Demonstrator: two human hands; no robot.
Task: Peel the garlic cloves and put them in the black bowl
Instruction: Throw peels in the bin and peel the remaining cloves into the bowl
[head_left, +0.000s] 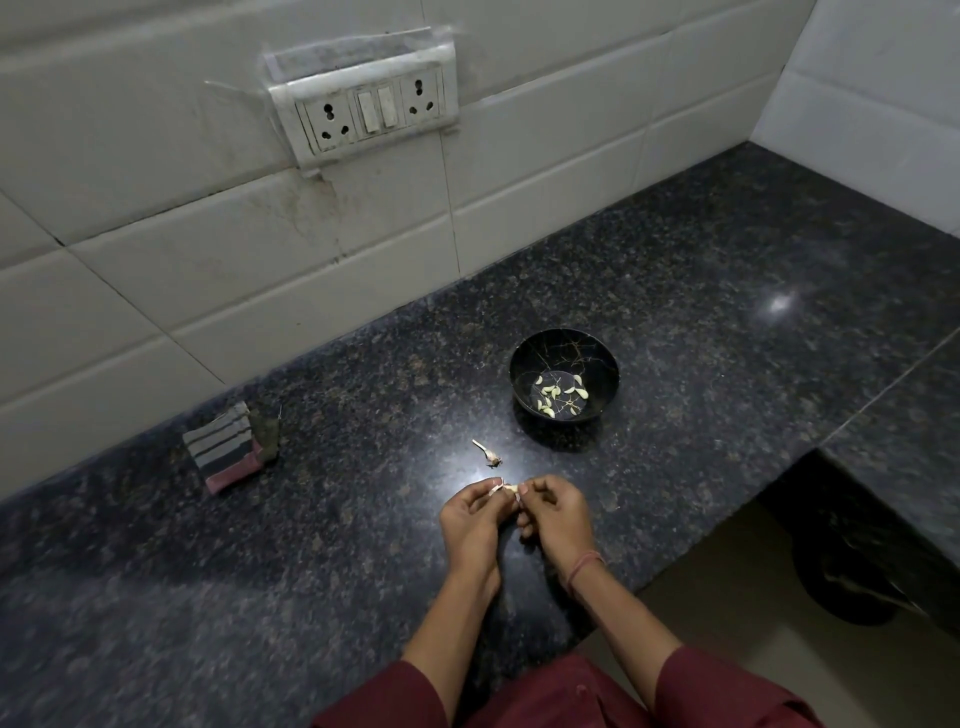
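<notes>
Pinches a partly skinned garlic clove (510, 488) between left hand (475, 514) and right hand (558, 514), each grip closed on it by thumb and fingertips, just above the dark speckled table (701, 270). Has a small scatter of pale peeled cloves (550, 395) in the black bowl (609, 395), set on the table beyond the hands. Has a bare garlic stem (488, 453) lying between hands and bowl, touching neither, and a folded striped cloth (228, 447) far left by the tiled wall.

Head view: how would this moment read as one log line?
step: peeling | left hand, right hand: pinching one garlic clove | black bowl: peeled cloves inside | counter: stem scrap
</notes>
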